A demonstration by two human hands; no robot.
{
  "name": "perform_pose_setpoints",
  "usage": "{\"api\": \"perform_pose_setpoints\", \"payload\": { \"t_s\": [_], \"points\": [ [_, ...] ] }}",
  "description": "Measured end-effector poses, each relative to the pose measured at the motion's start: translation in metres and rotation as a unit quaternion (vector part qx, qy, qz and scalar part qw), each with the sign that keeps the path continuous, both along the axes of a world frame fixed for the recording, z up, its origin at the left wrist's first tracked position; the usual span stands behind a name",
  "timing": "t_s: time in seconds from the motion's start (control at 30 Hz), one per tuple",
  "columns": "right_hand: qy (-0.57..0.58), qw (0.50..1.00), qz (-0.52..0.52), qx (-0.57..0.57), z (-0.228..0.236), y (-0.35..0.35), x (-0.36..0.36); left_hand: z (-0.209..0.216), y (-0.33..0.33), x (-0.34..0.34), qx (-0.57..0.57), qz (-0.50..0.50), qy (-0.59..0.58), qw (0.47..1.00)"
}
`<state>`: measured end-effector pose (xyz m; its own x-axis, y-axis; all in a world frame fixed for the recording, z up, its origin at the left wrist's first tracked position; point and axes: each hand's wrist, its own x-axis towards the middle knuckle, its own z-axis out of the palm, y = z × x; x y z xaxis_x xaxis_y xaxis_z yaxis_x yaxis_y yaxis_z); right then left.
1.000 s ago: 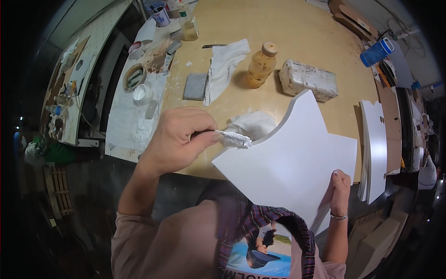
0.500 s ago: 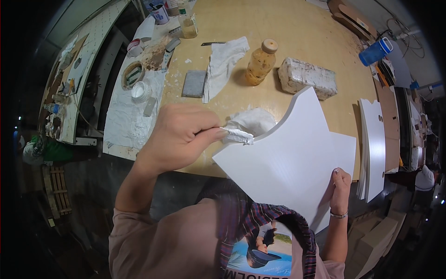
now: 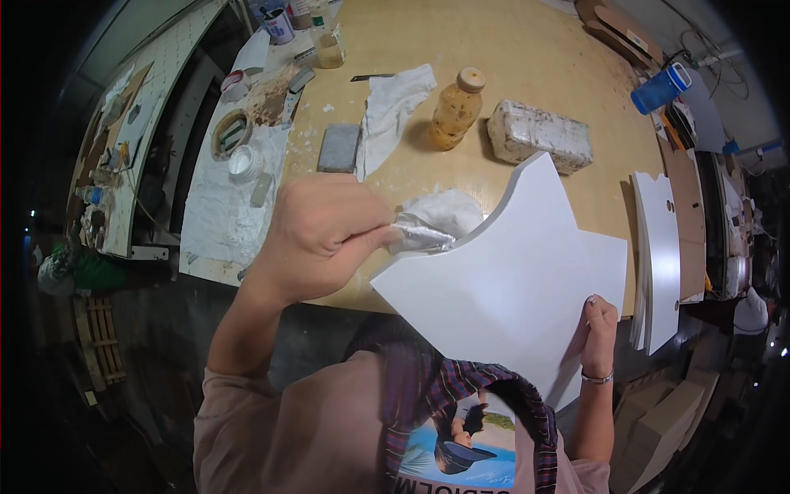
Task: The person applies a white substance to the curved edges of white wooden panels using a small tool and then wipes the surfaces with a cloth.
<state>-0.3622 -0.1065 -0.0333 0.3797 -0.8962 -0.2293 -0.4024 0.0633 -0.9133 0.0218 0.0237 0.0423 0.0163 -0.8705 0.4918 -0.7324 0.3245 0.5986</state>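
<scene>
Grip the panel (image 3: 510, 280) firmly in the right hand (image 3: 599, 329), closed as here on its lower right side with the thumb on the upper face, to give something steady to press against. Best held like this, reaching out over the near rim of the desk (image 3: 543, 58), with the curved edge (image 3: 499, 212) turned away and to the left, in easy reach. Pinch the thin blade (image 3: 424, 237) between the thumb and curled fingers of the left hand (image 3: 329, 239), as now, with its tip pointing right at the lower end of that curve. Hard to tell, through the blur, whether touching the edge or just beside it. Lay the blade flat along the narrow edge, follow the curve in one light, even stroke, and turn the wrist with the bend rather than digging in a corner. Take care not to smear the broad white face. Mind the white wad (image 3: 453, 206) just beyond the curve; better not brushed against fresh work. Farther off, leave the bottle (image 3: 457, 111), the grey block (image 3: 339, 146) and the cloth (image 3: 393, 103) well apart from the panel. At far left, go to the lidless jar (image 3: 245, 162) for more white, a little at a time.
</scene>
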Motion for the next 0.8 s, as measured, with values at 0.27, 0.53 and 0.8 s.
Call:
{"api": "perform_pose_setpoints", "payload": {
  "t_s": [0.27,0.53,0.8],
  "points": [
    [-0.002,1.0,0.003,0.005,-0.002,-0.002,0.006,0.0,0.001,0.0,-0.042,0.014,-0.093,0.995],
    [0.001,1.0,0.009,0.01,-0.003,-0.003,0.009,-0.003,0.005,0.006,-0.031,-0.002,-0.109,0.994],
    [-0.006,1.0,0.01,0.01,-0.003,-0.005,0.01,-0.008,0.001,0.009,-0.002,-0.029,0.007,1.0]
  ]
}}
